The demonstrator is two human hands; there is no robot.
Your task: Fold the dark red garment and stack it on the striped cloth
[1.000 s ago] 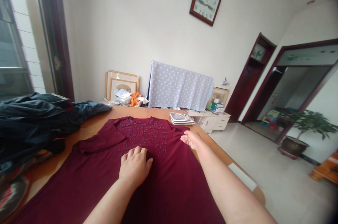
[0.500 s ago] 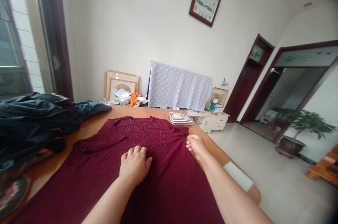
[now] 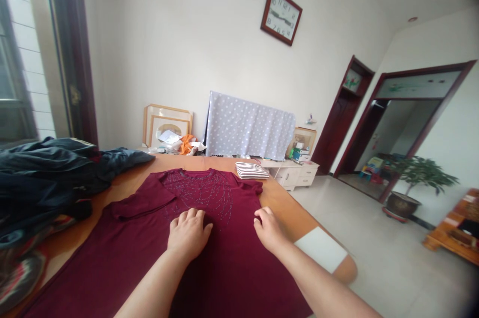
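Observation:
A dark red short-sleeved shirt [image 3: 220,268] lies spread out flat, its neckline at the far end and dark beading in curved lines across the chest. My left hand [image 3: 190,232] rests palm down on the shirt's middle, just below the beading, with the fingers laid over the cloth and the thumb apart. At the shirt's right side edge, below the right sleeve, is my right hand [image 3: 268,229]. Its fingers are loosely bent and apart, and no cloth shows between them. Whether its fingertips touch the fabric is hard to see.
The orange-brown table [image 3: 288,208] carries a heap of dark clothes [image 3: 48,173] on the left. A striped cushion [image 3: 251,170] lies by the right sleeve, and a white sheet [image 3: 321,248] lies near the right edge. Beyond stand a dotted cloth cover [image 3: 250,126] and a white cabinet [image 3: 299,176].
My right hand has come nearer along the shirt's right edge and its closed fingers have loosened. My left hand stays in place on the shirt. The view has shifted slightly.

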